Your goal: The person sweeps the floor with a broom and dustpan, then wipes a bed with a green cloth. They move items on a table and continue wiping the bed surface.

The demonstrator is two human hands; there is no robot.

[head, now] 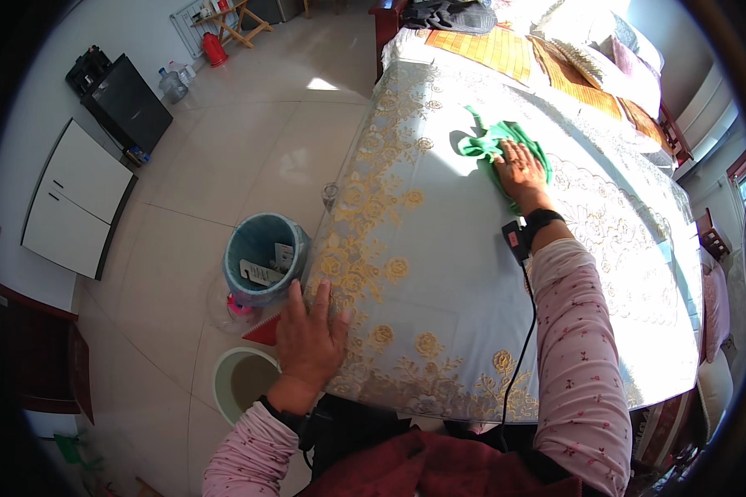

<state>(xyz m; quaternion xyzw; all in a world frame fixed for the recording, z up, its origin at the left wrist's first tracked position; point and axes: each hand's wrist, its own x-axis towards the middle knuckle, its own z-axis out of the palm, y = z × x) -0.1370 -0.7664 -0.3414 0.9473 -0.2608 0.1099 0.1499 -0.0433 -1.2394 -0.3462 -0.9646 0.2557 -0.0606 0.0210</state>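
Note:
My right hand (522, 169) presses flat on a bunched green cloth (511, 132), which lies on a table covered with a pale tablecloth with gold flowers (454, 248). A loose end of the cloth trails away toward the far side. Closer to me, my left hand (314, 335) rests at the table's left edge with its fingers spread and nothing in them. A black strap with a small device (517, 242) is on my right wrist, and its cable runs down toward me. Bright sunlight washes out part of the tabletop.
Left of the table, a lined waste bin (264, 293) holds some packaging, and a bucket of murky water (224, 385) stands nearer me. A red dustpan-like object (264, 331) lies between them. Beyond the table is a seat with orange mats (482, 53) and cushions (628, 68).

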